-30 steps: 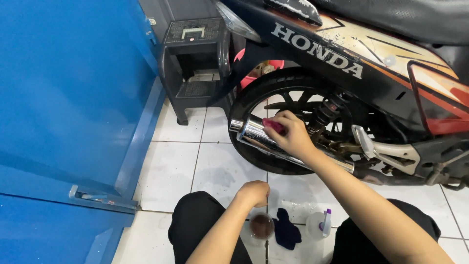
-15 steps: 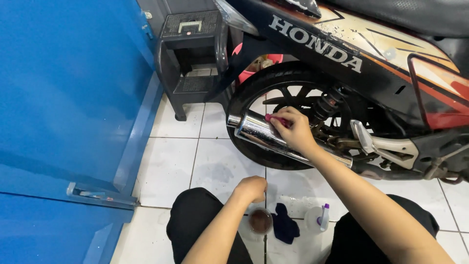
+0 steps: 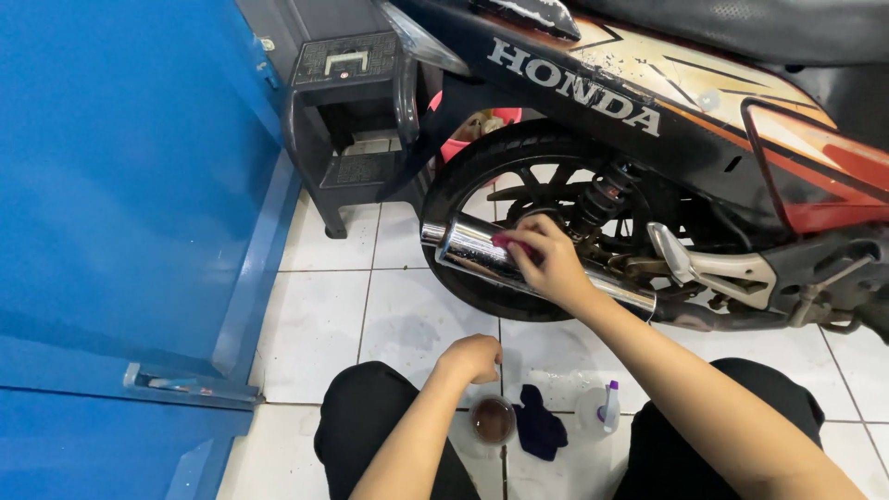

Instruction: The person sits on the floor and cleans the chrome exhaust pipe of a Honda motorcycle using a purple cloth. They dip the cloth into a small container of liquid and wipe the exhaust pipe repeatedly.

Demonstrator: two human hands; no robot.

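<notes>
I crouch beside a motorcycle's rear wheel (image 3: 482, 176). My right hand (image 3: 548, 263) presses a small pink-red pad (image 3: 507, 242) against the chrome exhaust muffler (image 3: 468, 250), fingers closed on the pad. My left hand (image 3: 472, 356) hangs loosely curled above my left knee, holding nothing that I can see. Just below it on the tiles stands a small round cup of brown liquid (image 3: 492, 419), with a dark blue cloth (image 3: 539, 428) beside it.
A small clear bottle with a purple cap (image 3: 607, 409) lies right of the cloth. A black plastic step stool (image 3: 344, 120) stands behind the wheel. A blue wall panel (image 3: 120, 185) runs along the left. White floor tiles (image 3: 315, 315) look wet in patches.
My right hand has slid with the pad along the muffler, a little toward its left end. My left hand stays above the cup.
</notes>
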